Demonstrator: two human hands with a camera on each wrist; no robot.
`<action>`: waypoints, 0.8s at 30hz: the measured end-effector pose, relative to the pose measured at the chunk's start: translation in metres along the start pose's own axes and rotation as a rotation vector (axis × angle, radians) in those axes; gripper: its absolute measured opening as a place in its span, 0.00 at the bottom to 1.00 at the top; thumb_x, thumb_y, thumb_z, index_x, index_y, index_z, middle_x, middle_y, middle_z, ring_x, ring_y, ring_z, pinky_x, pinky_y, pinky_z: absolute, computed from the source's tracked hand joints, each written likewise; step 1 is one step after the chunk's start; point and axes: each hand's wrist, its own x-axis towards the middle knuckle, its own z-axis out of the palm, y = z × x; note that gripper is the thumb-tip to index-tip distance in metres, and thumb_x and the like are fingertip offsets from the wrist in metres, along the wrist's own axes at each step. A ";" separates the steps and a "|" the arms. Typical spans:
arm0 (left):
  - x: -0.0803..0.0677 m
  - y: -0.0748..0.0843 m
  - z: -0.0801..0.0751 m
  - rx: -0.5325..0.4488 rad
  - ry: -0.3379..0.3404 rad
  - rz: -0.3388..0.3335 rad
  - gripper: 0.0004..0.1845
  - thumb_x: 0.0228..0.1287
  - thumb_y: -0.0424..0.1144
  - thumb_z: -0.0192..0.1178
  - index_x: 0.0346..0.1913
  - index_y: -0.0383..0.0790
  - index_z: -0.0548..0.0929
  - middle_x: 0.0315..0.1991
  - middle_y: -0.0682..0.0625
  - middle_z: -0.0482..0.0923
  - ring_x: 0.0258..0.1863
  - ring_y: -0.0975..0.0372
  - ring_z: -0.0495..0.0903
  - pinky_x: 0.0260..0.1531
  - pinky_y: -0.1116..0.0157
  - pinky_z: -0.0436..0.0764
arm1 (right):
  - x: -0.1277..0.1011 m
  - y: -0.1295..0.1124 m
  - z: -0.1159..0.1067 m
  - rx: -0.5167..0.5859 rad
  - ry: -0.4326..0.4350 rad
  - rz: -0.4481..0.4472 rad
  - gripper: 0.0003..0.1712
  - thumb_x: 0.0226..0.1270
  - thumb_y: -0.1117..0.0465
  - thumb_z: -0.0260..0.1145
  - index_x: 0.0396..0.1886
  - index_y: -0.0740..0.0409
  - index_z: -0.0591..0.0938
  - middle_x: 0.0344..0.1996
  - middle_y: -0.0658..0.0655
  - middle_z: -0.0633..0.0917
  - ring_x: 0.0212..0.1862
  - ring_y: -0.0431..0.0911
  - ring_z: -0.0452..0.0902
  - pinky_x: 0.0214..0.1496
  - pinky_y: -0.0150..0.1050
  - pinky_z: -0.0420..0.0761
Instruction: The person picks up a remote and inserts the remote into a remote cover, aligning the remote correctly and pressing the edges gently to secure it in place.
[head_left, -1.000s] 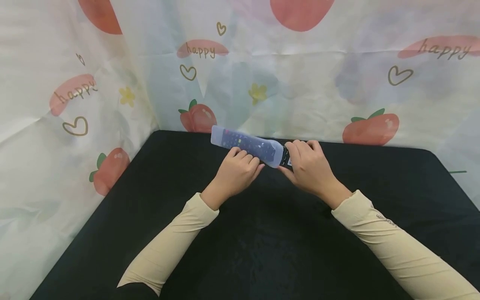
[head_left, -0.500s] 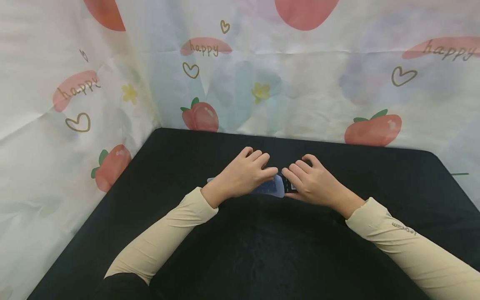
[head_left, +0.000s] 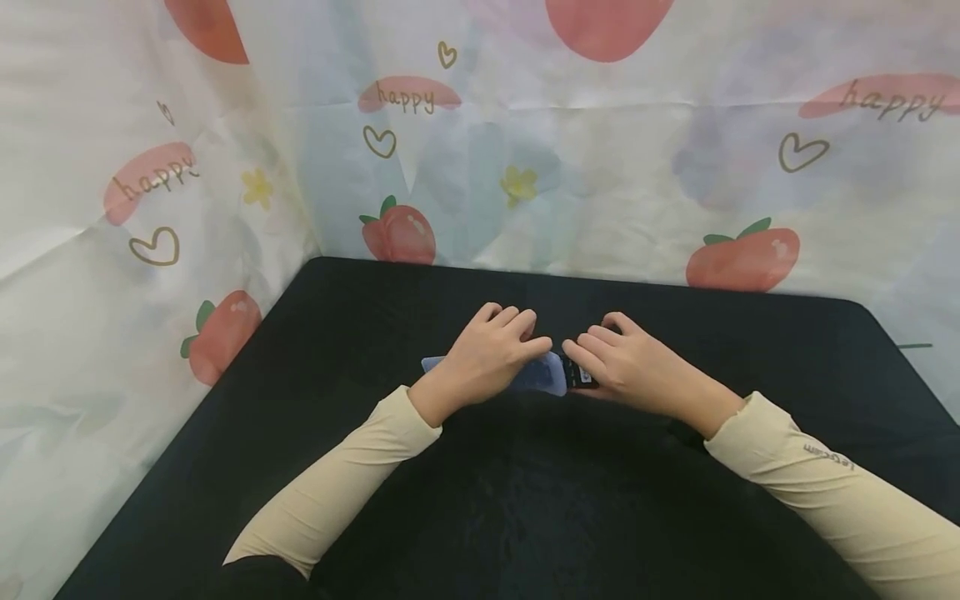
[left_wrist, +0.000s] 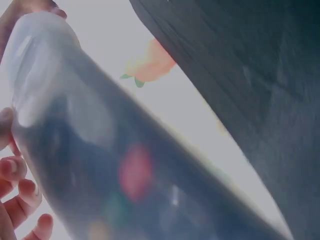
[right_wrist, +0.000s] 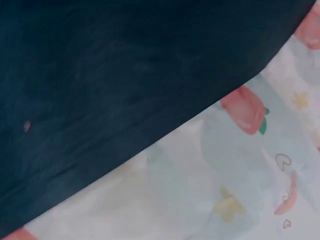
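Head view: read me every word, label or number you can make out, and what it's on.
"happy", three times, printed on the curtain.
Right sleeve: small upside-down lettering, too blurred to read.
Remote: pale markings on its dark end, too small to read.

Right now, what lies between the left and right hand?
In the head view, the end of the bluish cover, then the exposed part of the black remote, by the right hand.

Smooth, translucent plastic cover (left_wrist: 42,55) with glossy glints; dark plastic remote control (head_left: 576,377); matt, cloth-like black table (head_left: 525,492); creased fabric backdrop (head_left: 622,175).
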 end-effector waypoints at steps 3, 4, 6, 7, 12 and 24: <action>0.002 0.003 0.003 -0.046 -0.011 -0.028 0.08 0.70 0.35 0.48 0.32 0.51 0.73 0.29 0.54 0.68 0.29 0.63 0.66 0.38 0.65 0.68 | 0.002 0.000 0.000 0.105 0.009 0.009 0.39 0.28 0.46 0.83 0.39 0.62 0.77 0.24 0.53 0.78 0.28 0.45 0.73 0.37 0.44 0.74; 0.002 0.004 0.003 -0.065 -0.010 -0.034 0.08 0.70 0.36 0.49 0.33 0.50 0.73 0.30 0.54 0.68 0.29 0.63 0.67 0.39 0.65 0.68 | 0.002 0.000 0.000 0.139 0.011 0.018 0.38 0.28 0.47 0.83 0.39 0.63 0.77 0.25 0.54 0.79 0.28 0.45 0.74 0.37 0.44 0.74; 0.003 0.006 0.004 -0.103 -0.001 -0.040 0.07 0.70 0.36 0.49 0.34 0.50 0.74 0.30 0.54 0.68 0.31 0.63 0.68 0.39 0.66 0.69 | 0.003 -0.001 -0.001 0.194 0.008 0.040 0.38 0.28 0.49 0.83 0.39 0.63 0.78 0.26 0.55 0.81 0.29 0.46 0.75 0.37 0.44 0.74; 0.003 0.006 0.005 -0.124 0.007 -0.042 0.06 0.70 0.37 0.50 0.34 0.49 0.74 0.30 0.55 0.69 0.31 0.63 0.68 0.40 0.66 0.69 | 0.003 -0.002 -0.001 0.217 0.007 0.049 0.37 0.28 0.51 0.84 0.40 0.64 0.78 0.26 0.55 0.81 0.30 0.46 0.76 0.38 0.44 0.74; 0.003 0.011 0.006 -0.183 0.060 -0.038 0.05 0.69 0.38 0.52 0.35 0.48 0.76 0.30 0.54 0.69 0.31 0.63 0.68 0.40 0.66 0.69 | 0.004 -0.004 0.001 0.288 0.005 0.071 0.39 0.27 0.53 0.84 0.42 0.65 0.79 0.28 0.55 0.82 0.31 0.46 0.77 0.40 0.44 0.74; 0.006 0.004 0.005 -0.046 0.157 -0.013 0.06 0.68 0.41 0.54 0.32 0.47 0.75 0.28 0.53 0.69 0.28 0.63 0.68 0.40 0.65 0.71 | 0.001 -0.004 0.008 0.255 0.049 0.144 0.32 0.40 0.52 0.79 0.41 0.67 0.79 0.27 0.58 0.83 0.30 0.48 0.77 0.40 0.46 0.75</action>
